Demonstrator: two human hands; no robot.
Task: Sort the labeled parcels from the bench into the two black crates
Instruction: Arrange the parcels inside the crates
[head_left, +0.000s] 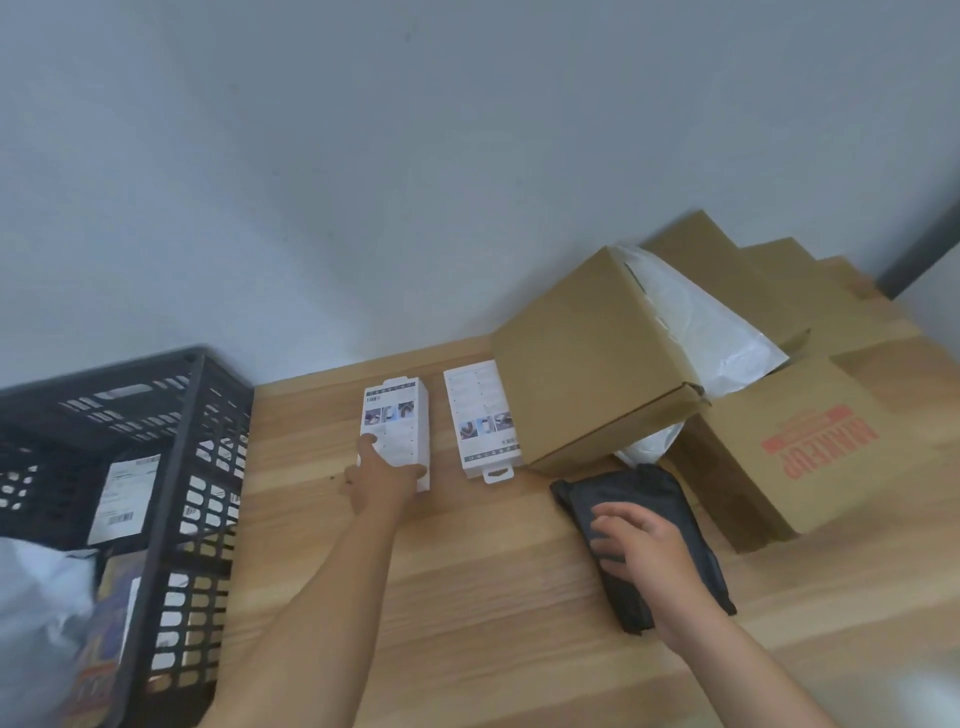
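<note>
Left hand (387, 486) reaches out and grips a white box (397, 415). Right hand (644, 553) lies flat on a black bag (636, 488).

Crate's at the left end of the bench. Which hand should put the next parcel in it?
Left. The left hand grips the left white box, thumb and fingers on its sides, close to the black crate. The right hand rests on the black pouch, farther from the crate.

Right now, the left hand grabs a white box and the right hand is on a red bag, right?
No. The head view shows the bag under the right hand is black, not red. The left hand does grab a white box.
</note>
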